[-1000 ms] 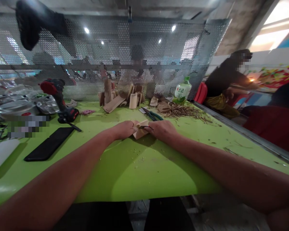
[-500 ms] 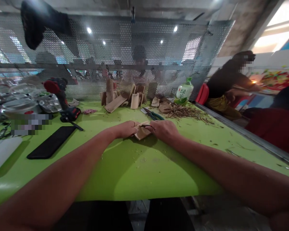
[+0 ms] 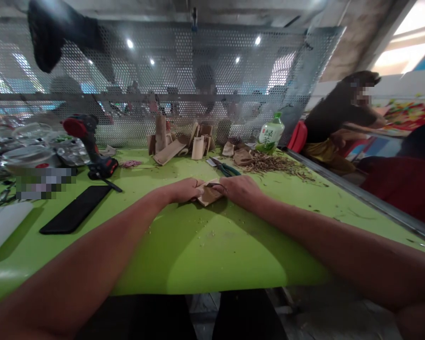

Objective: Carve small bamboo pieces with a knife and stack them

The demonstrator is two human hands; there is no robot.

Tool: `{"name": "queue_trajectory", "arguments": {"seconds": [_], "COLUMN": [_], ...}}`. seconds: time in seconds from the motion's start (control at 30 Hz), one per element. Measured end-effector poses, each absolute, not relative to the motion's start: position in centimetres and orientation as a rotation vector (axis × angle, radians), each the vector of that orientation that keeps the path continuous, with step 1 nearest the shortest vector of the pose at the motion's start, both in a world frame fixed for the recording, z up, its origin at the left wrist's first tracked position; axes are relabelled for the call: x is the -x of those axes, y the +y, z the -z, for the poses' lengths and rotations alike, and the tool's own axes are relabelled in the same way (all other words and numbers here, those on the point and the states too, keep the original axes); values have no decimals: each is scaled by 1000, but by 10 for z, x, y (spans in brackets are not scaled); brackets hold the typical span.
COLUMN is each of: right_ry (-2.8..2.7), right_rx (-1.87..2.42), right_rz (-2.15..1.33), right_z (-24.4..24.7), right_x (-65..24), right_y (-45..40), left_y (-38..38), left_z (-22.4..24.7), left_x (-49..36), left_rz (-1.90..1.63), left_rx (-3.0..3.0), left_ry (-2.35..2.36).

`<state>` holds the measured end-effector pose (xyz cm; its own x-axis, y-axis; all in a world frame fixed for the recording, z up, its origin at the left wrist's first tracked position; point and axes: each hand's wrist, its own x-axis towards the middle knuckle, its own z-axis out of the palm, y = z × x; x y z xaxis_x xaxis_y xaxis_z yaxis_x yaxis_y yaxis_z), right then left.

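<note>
From here I read the left hand (image 3: 180, 191) and the right hand (image 3: 241, 191) both clenched on a folded brown sheet (image 3: 208, 195), pinching its two ends near the middle of the counter (image 3: 212, 250). Clear round tubs (image 3: 30, 156) crowd the far left corner, their contents too small to tell. A green-labelled plastic bottle (image 3: 270, 134) stands near the far right corner, just behind a heap of dry brown twigs (image 3: 276, 165).
</note>
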<state>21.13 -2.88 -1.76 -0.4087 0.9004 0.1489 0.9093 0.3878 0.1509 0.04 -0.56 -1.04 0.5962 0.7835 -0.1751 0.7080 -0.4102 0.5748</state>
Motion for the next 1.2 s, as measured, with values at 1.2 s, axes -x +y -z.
{"name": "queue_trajectory", "arguments": {"seconds": [1.2], "right_ry": [-2618], "right_rx": [1671], "right_rz": [279], "right_z": [13], "right_x": [-212], "right_y": [-32], "left_y": [-8], "left_z": [7], "left_x": [-3], "left_rz": [-127], "left_rx": [-2212], "left_ry": [1180]}}
